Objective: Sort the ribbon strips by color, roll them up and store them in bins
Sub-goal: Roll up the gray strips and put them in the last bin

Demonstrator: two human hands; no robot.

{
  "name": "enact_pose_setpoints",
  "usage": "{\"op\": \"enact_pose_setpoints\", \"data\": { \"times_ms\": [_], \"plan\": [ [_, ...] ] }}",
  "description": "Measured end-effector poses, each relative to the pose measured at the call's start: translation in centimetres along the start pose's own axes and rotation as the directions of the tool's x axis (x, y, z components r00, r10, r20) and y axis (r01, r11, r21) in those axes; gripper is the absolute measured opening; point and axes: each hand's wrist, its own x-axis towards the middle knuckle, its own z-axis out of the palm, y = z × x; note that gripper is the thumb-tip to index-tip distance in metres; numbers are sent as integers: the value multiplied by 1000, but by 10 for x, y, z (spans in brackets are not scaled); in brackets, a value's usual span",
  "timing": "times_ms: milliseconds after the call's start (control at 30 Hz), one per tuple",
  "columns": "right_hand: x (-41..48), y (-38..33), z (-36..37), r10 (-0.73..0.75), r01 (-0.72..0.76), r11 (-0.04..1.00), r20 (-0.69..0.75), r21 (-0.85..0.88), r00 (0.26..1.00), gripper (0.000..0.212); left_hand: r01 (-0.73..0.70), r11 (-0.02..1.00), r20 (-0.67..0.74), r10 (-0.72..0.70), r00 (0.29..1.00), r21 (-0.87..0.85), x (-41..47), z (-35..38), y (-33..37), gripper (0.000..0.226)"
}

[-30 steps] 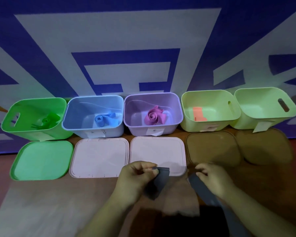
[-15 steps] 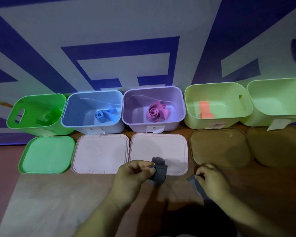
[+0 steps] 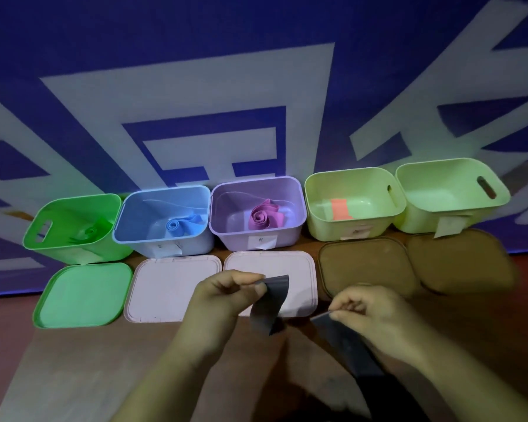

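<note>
Beyond the fingers (image 3: 258, 289), green roll (image 3: 91, 231), blue roll (image 3: 177, 226) and pink roll (image 3: 261, 219) are sitting in bins (image 3: 177, 190), orange strip (image 3: 340, 210) lying flat, unrolled. Left hand (image 3: 223, 296) and right hand (image 3: 375, 318) are both pinching the grey strip (image 3: 272, 300); rolling looks barely begun, end bin (image 3: 457, 161) waiting.

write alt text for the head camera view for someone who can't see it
A person's left hand and right hand each pinch dark grey ribbon over a wooden table. Behind stand five open bins with lids in front; four hold ribbons, the rightmost shows none.
</note>
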Motion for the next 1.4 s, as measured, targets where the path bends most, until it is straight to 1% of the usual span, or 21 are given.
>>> {"op": "enact_pose_setpoints", "data": {
  "times_ms": [133, 200, 300, 367, 433, 533, 667, 767, 867, 1000, 1133, 1267, 1400],
  "plan": [
    [-16, -51, -18, -130, 130, 989, -14, 70, 991, 21, -56, 996, 29, 58, 998, -72, -18, -3, 26, 12],
    [-25, -77, -25, -194, 196, 978, -43, 66, 980, 23, -82, 990, 40, 87, 995, -117, -30, -5, 39, 19],
    [-37, -117, -30, -356, 363, 930, -105, 63, 929, 19, -104, 983, 50, 112, 992, -149, -45, -7, 56, 23],
    [-41, -138, -32, -409, 422, 905, -157, 53, 899, 19, -120, 977, 67, 133, 989, -178, -53, -7, 67, 23],
    [-44, -154, -31, -408, 427, 902, -194, 62, 892, 20, -125, 970, 71, 143, 987, -206, -60, -7, 75, 19],
    [-48, -170, -30, -412, 446, 888, -235, 111, 880, 22, -145, 953, 49, 163, 985, -265, -70, -9, 87, 24],
    [-54, -182, -29, -411, 447, 883, -226, 141, 883, 21, -175, 930, 6, 187, 982, -324, -78, -14, 97, 20],
    [-53, -187, -24, -418, 467, 866, -254, 179, 872, 16, -178, 929, 14, 193, 981, -324, -84, -16, 101, 22],
    [-48, -189, -16, -402, 484, 838, -316, 251, 859, 10, -175, 930, 32, 195, 980, -323, -89, -18, 102, 25],
    [-45, -187, -9, -385, 506, 788, -360, 351, 850, 17, -159, 932, 51, 185, 981, -324, -91, -17, 103, 21],
    [-44, -184, -6, -376, 511, 788, -389, 343, 841, 32, -119, 923, 91, 163, 982, -367, -95, -15, 105, 18],
    [-44, -184, -4, -360, 532, 754, -434, 387, 826, 25, -104, 929, 105, 150, 983, -355, -96, -15, 103, 19],
    [-45, -185, -4, -343, 528, 746, -444, 407, 828, 35, -94, 929, 113, 143, 983, -359, -94, -16, 101, 20]
  ]
}}
